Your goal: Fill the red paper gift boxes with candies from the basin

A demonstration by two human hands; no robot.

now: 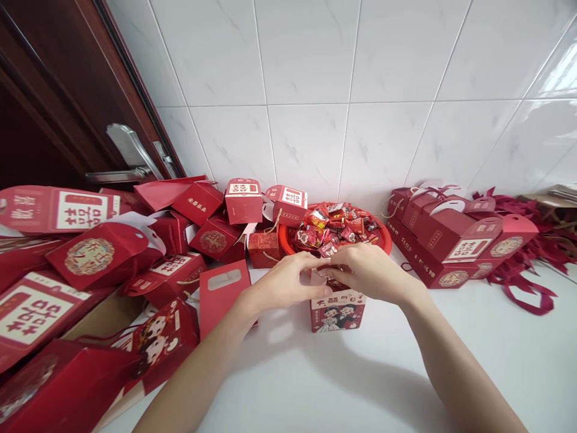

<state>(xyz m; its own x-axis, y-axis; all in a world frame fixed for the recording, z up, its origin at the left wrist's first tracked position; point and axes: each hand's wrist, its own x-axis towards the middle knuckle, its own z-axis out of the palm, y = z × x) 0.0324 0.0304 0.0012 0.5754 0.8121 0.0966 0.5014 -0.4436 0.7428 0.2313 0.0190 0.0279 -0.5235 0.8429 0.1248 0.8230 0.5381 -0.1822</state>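
One small red box [338, 316], printed with a cartoon couple, stood upright on the white tabletop [324, 391], directly in front of a basket. Both hands met over its top: the left hand [286, 279] had its thumb and fingers partly spread at the near left edge, while the right hand [372, 270] curled its fingers down at the opening. Whether either gripped something could not be told, and the fingers mostly hid the box's inside.

Just behind, the round red basket [283, 240] held a heap of wrapped sweets [318, 218], mostly red. To the right, closed red boxes [435, 243] sat stacked beside loose dark-red ribbons [527, 300]. To the left spread a jumbled pile of red cartons [169, 279], some with lifted flaps; one gaping carton [101, 316] showed a tan interior.
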